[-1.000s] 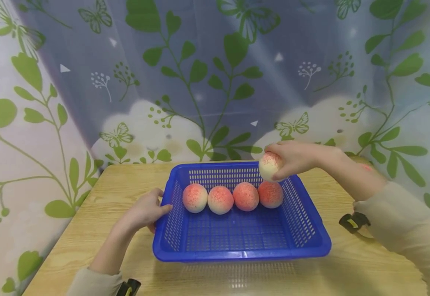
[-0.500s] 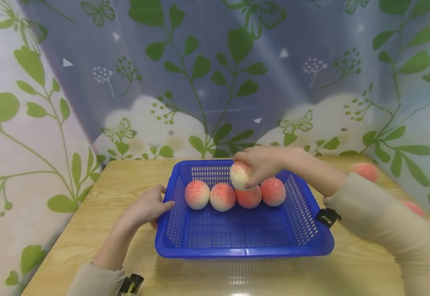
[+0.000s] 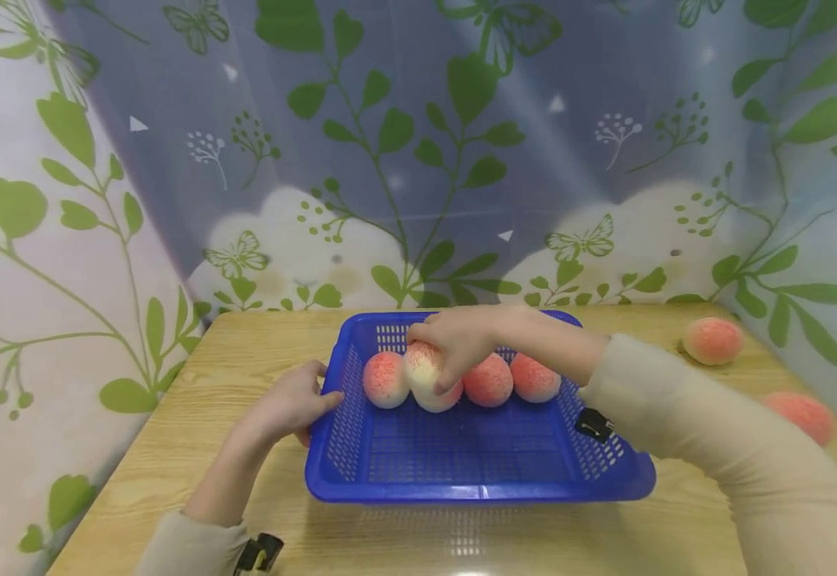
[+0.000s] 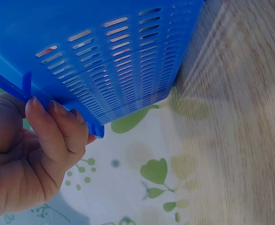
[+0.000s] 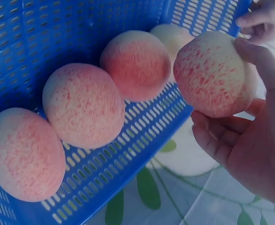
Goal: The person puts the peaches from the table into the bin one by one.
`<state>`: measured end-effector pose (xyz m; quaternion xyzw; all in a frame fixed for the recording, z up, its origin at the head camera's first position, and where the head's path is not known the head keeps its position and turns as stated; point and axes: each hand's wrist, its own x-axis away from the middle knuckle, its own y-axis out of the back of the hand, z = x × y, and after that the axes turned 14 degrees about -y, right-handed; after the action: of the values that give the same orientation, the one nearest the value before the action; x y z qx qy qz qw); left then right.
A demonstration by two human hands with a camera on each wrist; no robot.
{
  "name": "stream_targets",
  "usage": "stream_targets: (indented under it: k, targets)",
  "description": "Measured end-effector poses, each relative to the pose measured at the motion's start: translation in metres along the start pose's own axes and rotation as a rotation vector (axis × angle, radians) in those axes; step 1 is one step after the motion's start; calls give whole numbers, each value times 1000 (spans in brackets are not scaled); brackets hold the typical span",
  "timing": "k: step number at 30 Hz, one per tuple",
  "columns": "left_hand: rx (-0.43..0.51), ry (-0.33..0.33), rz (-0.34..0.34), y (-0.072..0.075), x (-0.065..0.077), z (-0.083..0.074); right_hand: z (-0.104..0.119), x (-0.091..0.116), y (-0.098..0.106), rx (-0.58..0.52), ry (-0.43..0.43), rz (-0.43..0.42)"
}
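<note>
A blue plastic basket (image 3: 479, 492) with slotted walls stands on the wooden table. My left hand (image 3: 290, 406) grips its left rim; in the left wrist view the fingers (image 4: 53, 124) curl round the rim's edge. Over the basket my right hand (image 3: 472, 340) holds a pink-and-cream peach (image 3: 422, 366) between thumb and fingers. Below it, several peaches lie in a row inside the basket, among them a leftmost peach (image 3: 386, 381), a redder peach (image 3: 489, 380) and a rightmost peach (image 3: 535, 378). The held peach partly covers the second from the left.
Two more peaches lie on the table right of the basket: a far peach (image 3: 712, 341) and a nearer peach (image 3: 802, 416), partly behind the right sleeve (image 3: 692, 400). A patterned curtain (image 3: 418, 160) hangs behind the table (image 3: 260, 336).
My right hand has carried its peach leftward from the basket's right back corner and lower, over the second peach in the row. My left hand stays on the rim.
</note>
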<state>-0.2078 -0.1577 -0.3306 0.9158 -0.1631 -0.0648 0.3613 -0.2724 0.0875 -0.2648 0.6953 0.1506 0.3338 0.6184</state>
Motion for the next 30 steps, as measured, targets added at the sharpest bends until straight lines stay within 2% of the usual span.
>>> stream_targets:
  k: [8, 20, 24, 30]
  targets:
    - [-10, -11, -7, 0, -1, -1, 24, -14, -8, -16, 73, 56]
    - [-8, -3, -3, -1, -1, 1, 48, -28, -25, 54, 88, 129]
    - [-13, 5, 0, -1, -1, 1, 54, -31, -33, 100, 79, 111]
    - [-6, 1, -3, -1, 0, 1, 59, -33, -40, 81, 51, 71]
